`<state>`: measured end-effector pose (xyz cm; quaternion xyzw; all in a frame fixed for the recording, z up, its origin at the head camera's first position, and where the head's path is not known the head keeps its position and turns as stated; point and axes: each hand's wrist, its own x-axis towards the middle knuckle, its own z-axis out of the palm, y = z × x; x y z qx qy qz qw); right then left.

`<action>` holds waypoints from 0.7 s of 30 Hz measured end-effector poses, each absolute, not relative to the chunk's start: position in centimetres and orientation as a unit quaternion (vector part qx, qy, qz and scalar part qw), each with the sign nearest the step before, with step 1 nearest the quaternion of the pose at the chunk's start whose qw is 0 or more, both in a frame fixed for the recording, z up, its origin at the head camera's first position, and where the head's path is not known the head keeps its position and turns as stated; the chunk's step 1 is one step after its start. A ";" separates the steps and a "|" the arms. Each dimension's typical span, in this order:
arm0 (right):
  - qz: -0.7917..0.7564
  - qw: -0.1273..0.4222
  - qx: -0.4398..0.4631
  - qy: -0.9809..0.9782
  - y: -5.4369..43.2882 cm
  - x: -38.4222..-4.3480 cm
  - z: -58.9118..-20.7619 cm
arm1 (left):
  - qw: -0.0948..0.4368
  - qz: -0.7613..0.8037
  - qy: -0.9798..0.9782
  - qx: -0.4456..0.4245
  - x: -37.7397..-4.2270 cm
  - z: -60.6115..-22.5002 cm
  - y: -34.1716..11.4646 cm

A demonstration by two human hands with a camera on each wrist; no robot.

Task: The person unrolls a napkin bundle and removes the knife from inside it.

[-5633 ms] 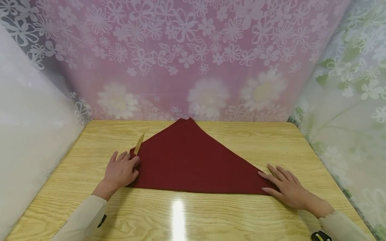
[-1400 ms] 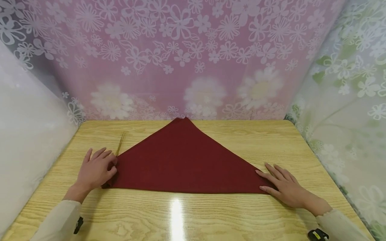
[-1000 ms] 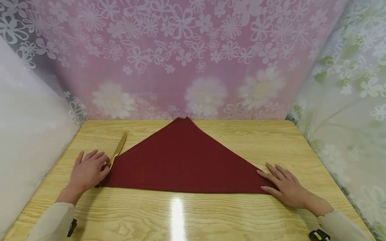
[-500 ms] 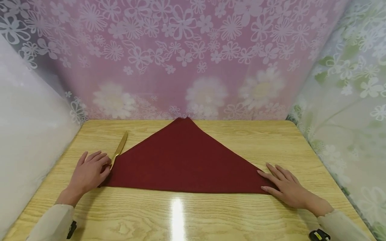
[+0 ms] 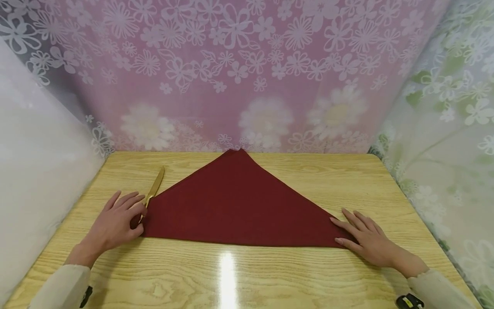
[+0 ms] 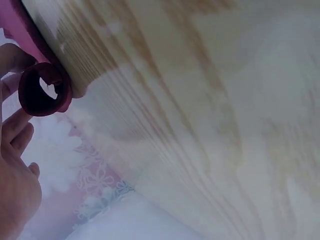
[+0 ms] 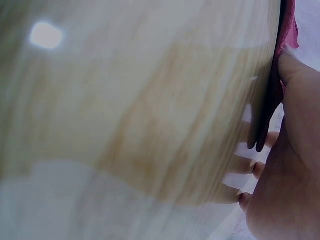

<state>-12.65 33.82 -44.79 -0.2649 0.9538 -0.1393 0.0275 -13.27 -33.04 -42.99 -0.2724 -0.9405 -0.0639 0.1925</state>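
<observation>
A dark red cloth napkin (image 5: 239,206) lies on the table in a broad triangle, its peak at the far edge. My left hand (image 5: 117,223) pinches its left end between thumb and fingers. In the left wrist view that end is a hollow roll (image 6: 44,90), held at the fingertips. A gold knife (image 5: 156,182) points away beside the cloth's left edge, close to my left fingers; its lower part is largely hidden by hand and cloth. My right hand (image 5: 372,242) rests on the right corner with fingers extended, and its thumb (image 7: 295,67) touches the cloth.
The light wood-grain table (image 5: 185,274) carries a bright reflection near its front. Behind it hangs a pink flowered curtain (image 5: 193,98). Pale sheets close off both sides, the right one (image 5: 444,141) printed with flowers and leaves. A black wrist device (image 5: 410,301) sits at the right sleeve.
Since the earliest frame, my left hand and the knife have moved left, and the cloth spreads farther left. Within the last half second the left fingers shift slightly right. My right hand stays put.
</observation>
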 end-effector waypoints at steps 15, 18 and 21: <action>-0.140 0.024 -0.265 0.954 33.8 -12.6 -44.7 | 0.179 -0.058 -0.941 -0.281 -12.7 -43.6 -33.5; -0.141 0.021 -0.267 0.953 33.8 -12.6 -44.8 | 0.182 -0.058 -0.942 -0.277 -12.7 -43.7 -33.6; -0.140 0.019 -0.269 0.953 33.9 -12.6 -44.9 | 0.184 -0.060 -0.942 -0.275 -12.7 -43.8 -33.6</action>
